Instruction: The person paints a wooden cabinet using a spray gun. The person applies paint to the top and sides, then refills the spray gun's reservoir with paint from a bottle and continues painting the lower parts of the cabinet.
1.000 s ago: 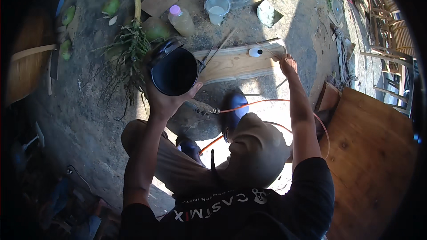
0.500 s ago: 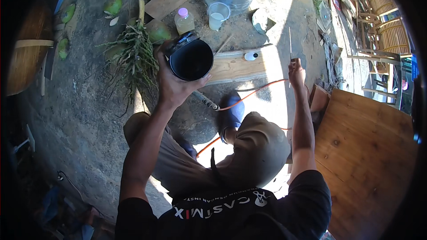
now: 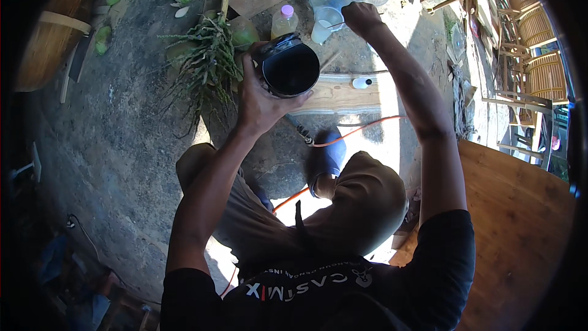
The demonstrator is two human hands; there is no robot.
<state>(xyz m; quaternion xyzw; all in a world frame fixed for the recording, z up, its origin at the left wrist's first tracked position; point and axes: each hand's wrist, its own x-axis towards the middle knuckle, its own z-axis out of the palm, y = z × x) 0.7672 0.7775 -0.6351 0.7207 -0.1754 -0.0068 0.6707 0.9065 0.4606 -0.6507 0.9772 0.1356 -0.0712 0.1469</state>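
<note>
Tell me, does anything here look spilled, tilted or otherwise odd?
The black pot in the left hand is tipped, its dark mouth facing the camera, but nothing pours out. An orange cable crosses the ground. The right hand touches a clear cup, which stands upright. No spill visible.

The person wears a black short-sleeved T-shirt (image 3: 318, 288) with pale lettering and a small emblem across the chest, one letter picked out in red. Khaki-brown trousers (image 3: 361, 208) cover the legs, and blue rubber sandals (image 3: 331, 153) are on the feet. Both forearms are bare.
</note>
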